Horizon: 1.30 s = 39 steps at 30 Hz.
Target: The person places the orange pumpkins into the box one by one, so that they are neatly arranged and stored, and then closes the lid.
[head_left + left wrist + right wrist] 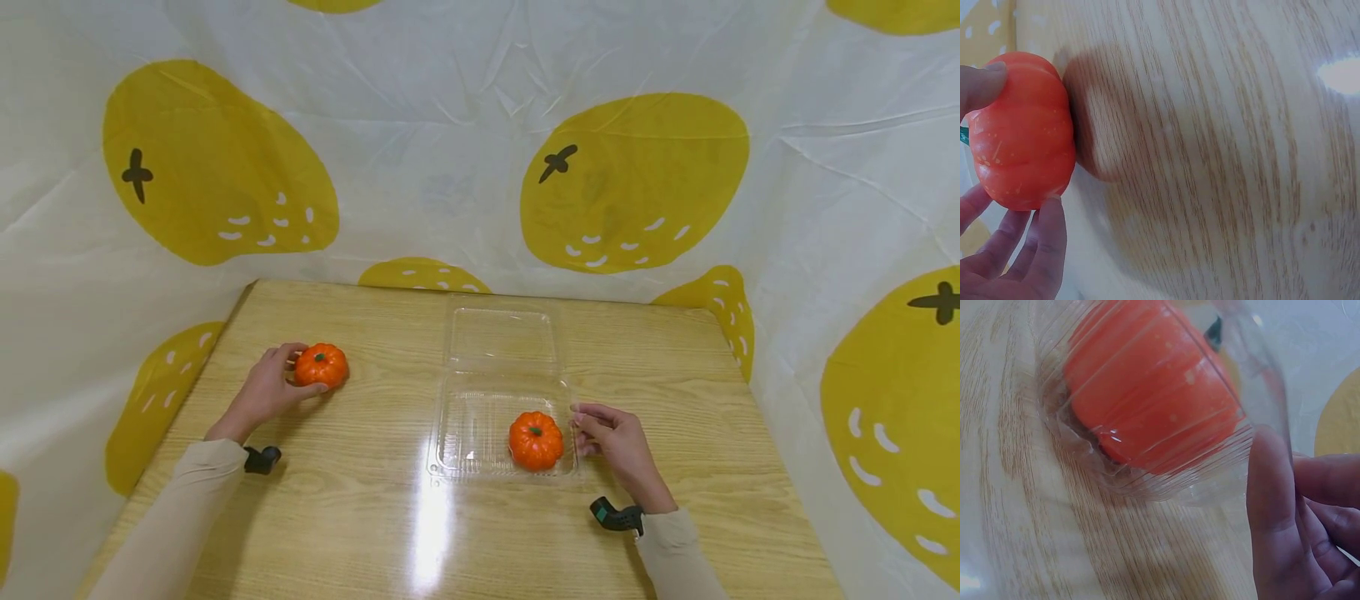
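At the left of the table, my left hand (pixel 266 386) grips a small orange pumpkin (pixel 321 366) with a green stem. In the left wrist view its thumb lies on one side of that pumpkin (pixel 1025 131) and its fingertips touch the other; whether it is lifted, I cannot tell. A clear plastic clamshell container (pixel 468 417) lies with its lid (pixel 502 333) laid back toward the wall. Inside its right part sits a second orange pumpkin (pixel 536 441). My right hand (pixel 615 437) pinches the container's right rim between thumb and fingers, beside the second pumpkin (pixel 1147 387).
The light wood table (pixel 345 517) carries a bright glare streak near the front middle. A white curtain (pixel 435 167) with large yellow fruit prints encloses the back and both sides. Each wrist wears a small black camera mount (pixel 617 515).
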Each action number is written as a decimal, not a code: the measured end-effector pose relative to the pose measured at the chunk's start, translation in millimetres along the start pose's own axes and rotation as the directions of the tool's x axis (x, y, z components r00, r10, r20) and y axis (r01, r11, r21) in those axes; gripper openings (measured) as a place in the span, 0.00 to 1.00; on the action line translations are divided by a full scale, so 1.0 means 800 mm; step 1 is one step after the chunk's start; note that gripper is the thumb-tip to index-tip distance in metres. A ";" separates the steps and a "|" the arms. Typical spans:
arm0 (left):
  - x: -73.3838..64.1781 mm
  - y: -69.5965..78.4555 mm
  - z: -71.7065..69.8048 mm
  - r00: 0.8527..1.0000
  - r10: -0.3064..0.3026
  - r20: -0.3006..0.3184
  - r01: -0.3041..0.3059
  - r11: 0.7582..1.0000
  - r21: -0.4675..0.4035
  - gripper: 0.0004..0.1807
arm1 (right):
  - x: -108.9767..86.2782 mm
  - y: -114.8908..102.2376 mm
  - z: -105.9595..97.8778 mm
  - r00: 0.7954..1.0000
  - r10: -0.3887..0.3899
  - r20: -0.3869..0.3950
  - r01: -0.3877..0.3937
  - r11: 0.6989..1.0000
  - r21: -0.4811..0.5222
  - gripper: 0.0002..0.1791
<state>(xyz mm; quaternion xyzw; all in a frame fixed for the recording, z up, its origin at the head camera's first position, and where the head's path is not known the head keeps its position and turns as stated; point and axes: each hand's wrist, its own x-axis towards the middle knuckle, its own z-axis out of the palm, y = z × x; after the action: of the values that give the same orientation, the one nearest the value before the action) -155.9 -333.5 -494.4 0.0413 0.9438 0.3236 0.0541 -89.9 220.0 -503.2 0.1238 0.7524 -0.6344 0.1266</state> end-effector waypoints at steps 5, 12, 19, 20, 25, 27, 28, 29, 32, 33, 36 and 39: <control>0.000 0.001 0.000 1.000 0.003 -0.005 -0.003 1.000 0.005 0.44 | -0.001 -0.001 -0.001 1.000 -0.002 0.003 0.002 1.000 0.002 0.24; -0.001 0.005 0.002 1.000 0.012 -0.007 -0.012 1.000 0.016 0.44 | -0.003 -0.003 -0.001 1.000 -0.006 0.006 0.006 1.000 0.006 0.24; -0.001 0.014 0.000 1.000 0.015 -0.015 -0.015 1.000 0.008 0.45 | -0.003 -0.001 -0.001 1.000 -0.016 0.003 0.016 1.000 0.014 0.24; -0.001 0.015 0.000 1.000 0.018 -0.017 -0.018 1.000 0.009 0.45 | -0.002 0.000 -0.001 1.000 -0.017 0.002 0.017 1.000 0.015 0.24; -0.001 0.022 -0.001 0.999 0.028 -0.026 -0.028 1.000 0.010 0.45 | -0.002 0.000 -0.001 1.000 -0.018 0.002 0.018 1.000 0.016 0.24; -0.001 0.024 -0.001 0.999 0.031 -0.030 -0.031 0.999 0.008 0.45 | -0.003 0.000 -0.001 1.000 -0.021 0.004 0.021 1.000 0.017 0.24; -0.001 0.025 -0.001 0.999 0.032 -0.031 -0.032 0.999 0.007 0.45 | -0.003 -0.001 -0.001 1.000 -0.022 0.005 0.022 1.000 0.017 0.24; -0.001 0.026 -0.001 0.999 0.034 -0.032 -0.034 0.999 0.006 0.45 | -0.003 -0.001 -0.001 1.000 -0.023 0.006 0.023 1.000 0.019 0.23; 0.000 0.028 0.001 0.998 0.046 -0.037 -0.046 0.999 0.007 0.45 | -0.003 -0.001 0.000 1.000 -0.025 0.009 0.025 0.999 0.026 0.23; 0.000 0.030 0.001 0.998 0.051 -0.037 -0.051 0.999 0.005 0.45 | -0.003 -0.001 0.000 1.000 -0.025 0.009 0.025 0.999 0.027 0.23; 0.000 0.034 0.003 0.997 0.063 -0.037 -0.064 0.998 -0.006 0.45 | -0.003 0.000 0.000 1.000 -0.023 0.009 0.022 0.999 0.030 0.24; -0.001 0.039 0.005 0.997 0.067 -0.032 -0.068 0.997 -0.022 0.45 | -0.002 0.002 0.000 1.000 -0.022 0.010 0.022 0.999 0.033 0.23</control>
<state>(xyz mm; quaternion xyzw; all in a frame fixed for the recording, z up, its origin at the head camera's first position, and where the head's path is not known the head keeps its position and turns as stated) -153.6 -306.6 -478.8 0.0673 0.9389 0.3365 0.0287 -87.8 219.8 -503.8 0.1145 0.7426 -0.6486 0.1214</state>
